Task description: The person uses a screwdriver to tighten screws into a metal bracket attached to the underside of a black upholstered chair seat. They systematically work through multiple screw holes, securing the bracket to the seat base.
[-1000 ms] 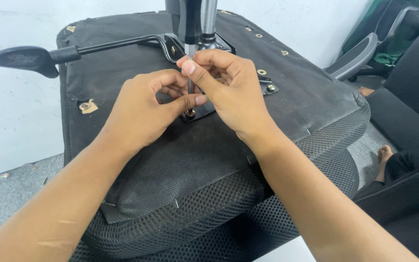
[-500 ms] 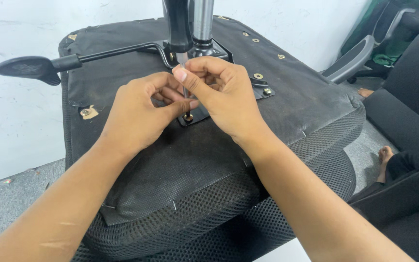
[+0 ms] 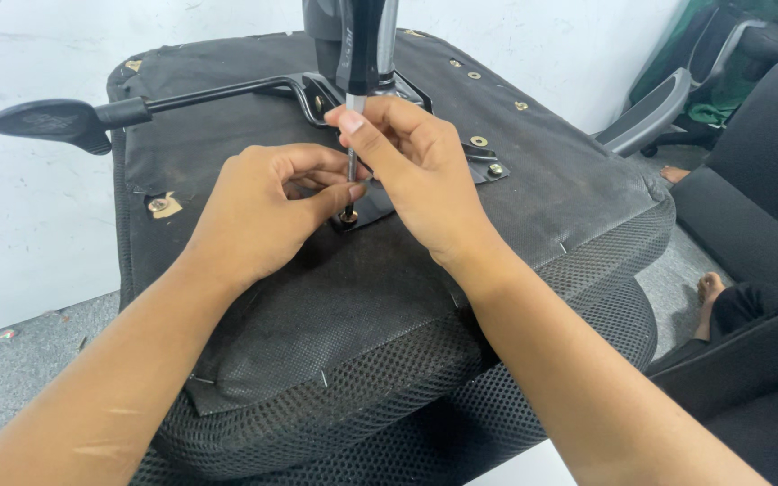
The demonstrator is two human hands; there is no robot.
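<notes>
An upturned office chair seat [image 3: 461, 297] lies with its black fabric underside facing up, resting on a mesh-covered cushion edge at the near side. At the far centre of the underside a black metal mounting plate [image 3: 380, 202] carries the upright gas-lift column [image 3: 321, 36], and a black adjustment lever [image 3: 65, 121] with a paddle-shaped end extends from the plate to the left. A screwdriver [image 3: 357, 90] stands nearly upright over the near corner of the plate; its black handle rises out of the top of the view, and its thin metal shaft runs down to a brass-coloured bolt [image 3: 348, 216] seated in the plate. The right hand [image 3: 425, 175] is closed around the shaft just below the handle, thumb and forefinger pinching it. The left hand [image 3: 258, 211] is curled just beside the right hand, its thumb and fingertips pinched around the lower shaft close above the bolt. The two hands touch at the fingers. Further brass-coloured fasteners [image 3: 495, 168] show on the plate's right corner and in the fabric to the far right. To the right, well apart from the seat, stand other dark chair parts [image 3: 758, 225] and a grey armrest [image 3: 650, 117]. A bare foot [image 3: 709, 292] of another person rests on the grey floor [image 3: 29, 396] at the right.
</notes>
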